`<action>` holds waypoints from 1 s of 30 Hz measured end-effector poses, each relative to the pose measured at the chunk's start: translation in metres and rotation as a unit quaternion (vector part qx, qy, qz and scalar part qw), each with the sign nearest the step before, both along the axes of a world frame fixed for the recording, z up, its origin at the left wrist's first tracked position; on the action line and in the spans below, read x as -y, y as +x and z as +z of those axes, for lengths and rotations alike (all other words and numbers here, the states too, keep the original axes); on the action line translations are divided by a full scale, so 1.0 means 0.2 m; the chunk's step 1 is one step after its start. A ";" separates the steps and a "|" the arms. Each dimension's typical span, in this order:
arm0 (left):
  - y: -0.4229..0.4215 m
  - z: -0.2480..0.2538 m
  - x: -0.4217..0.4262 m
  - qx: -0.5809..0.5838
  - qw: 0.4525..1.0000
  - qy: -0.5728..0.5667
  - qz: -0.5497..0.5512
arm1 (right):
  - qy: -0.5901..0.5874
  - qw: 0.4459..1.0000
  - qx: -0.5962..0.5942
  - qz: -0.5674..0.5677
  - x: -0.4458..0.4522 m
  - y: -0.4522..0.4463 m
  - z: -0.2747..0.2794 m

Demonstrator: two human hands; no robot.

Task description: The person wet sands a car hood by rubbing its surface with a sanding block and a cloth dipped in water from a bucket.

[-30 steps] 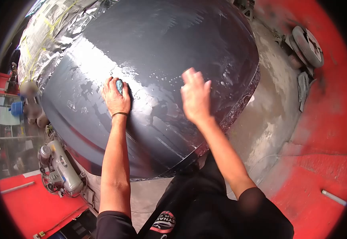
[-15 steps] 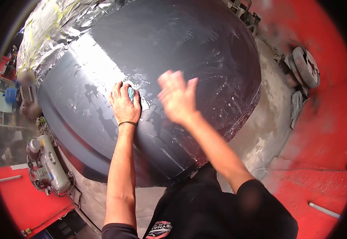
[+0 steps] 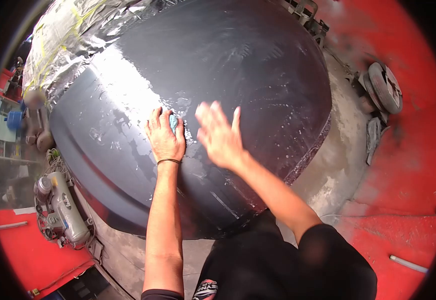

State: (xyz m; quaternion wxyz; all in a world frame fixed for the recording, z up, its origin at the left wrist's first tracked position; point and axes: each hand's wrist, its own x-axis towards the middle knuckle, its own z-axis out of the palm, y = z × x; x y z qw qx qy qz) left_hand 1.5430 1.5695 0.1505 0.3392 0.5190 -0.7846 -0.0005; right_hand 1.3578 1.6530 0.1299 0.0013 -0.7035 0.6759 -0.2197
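A dark grey car hood (image 3: pixel 218 60) fills the middle of the head view, wet in patches, with smears and droplets on its surface. My left hand (image 3: pixel 166 140) rests on the hood beside a bright glare, a dark band round its wrist. A light-blue pad or wad (image 3: pixel 173 122) shows between its thumb and forefinger; the rest of it is hidden under the hand. To the right, my right hand (image 3: pixel 223 140) is spread open with nothing in it, its fingertips smeared by motion. I cannot tell whether it touches the hood.
Crinkled silver masking sheet (image 3: pixel 58 50) with yellow tape covers the area beyond the hood at upper left. An air compressor (image 3: pixel 65 207) stands on the floor at left. A wheel-like round part (image 3: pixel 384 87) lies at right by the red wall (image 3: pixel 403 165).
My left hand with the light-blue pad appears a little further right and lower. My right hand has moved slightly down, its fingers still spread.
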 end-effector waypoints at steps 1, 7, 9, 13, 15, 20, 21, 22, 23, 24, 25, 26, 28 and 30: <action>0.00 0.00 0.00 0.000 1.000 0.006 0.000 | 0.019 0.998 0.017 0.060 -0.14 0.02 -0.02; 0.01 -0.02 0.01 0.030 1.000 0.005 0.000 | 0.066 0.978 0.078 -0.181 0.23 -0.95 0.00; 0.01 -0.03 -0.01 0.031 0.999 0.009 -0.003 | 0.032 0.968 0.064 -0.239 0.28 -0.89 -0.05; 0.01 -0.02 0.00 0.029 1.000 0.002 -0.005 | 0.030 0.995 0.005 -0.091 -0.19 -0.11 -0.06; 0.01 -0.02 0.00 0.029 1.000 0.002 -0.008 | 0.036 0.999 0.032 -0.015 -0.36 -0.01 -0.14; 0.02 -0.04 0.02 0.040 0.999 0.002 -0.006 | 0.018 0.981 0.008 -0.192 0.02 -0.87 -0.12; 0.01 -0.04 0.03 0.043 0.999 0.001 -0.004 | 0.029 0.974 0.037 -0.221 0.11 -1.03 -0.14; 0.02 -0.04 0.02 0.046 0.999 0.003 -0.002 | 0.043 0.966 0.080 -0.242 0.15 -1.09 -0.09; 0.04 -0.05 0.00 0.050 0.999 0.006 -0.002 | 0.040 0.962 0.068 -0.262 0.11 -1.02 -0.11; 0.05 -0.05 0.00 0.050 0.999 0.006 -0.004 | 0.034 0.957 0.052 -0.284 0.05 -0.88 -0.08; 0.03 -0.04 0.02 0.045 0.999 0.002 -0.007 | 0.023 0.951 0.033 -0.306 0.00 -0.74 -0.05; 0.03 -0.04 0.02 0.038 0.999 0.005 -0.010 | 0.009 0.962 0.008 -0.271 -0.14 -0.54 -0.11; 0.02 -0.03 0.01 0.026 1.000 0.004 -0.012 | 0.009 0.984 0.059 -0.170 -0.52 -0.14 -0.19; 0.02 -0.03 0.02 0.034 0.999 0.000 -0.016 | 0.032 0.989 0.084 -0.113 -0.66 -0.11 -0.20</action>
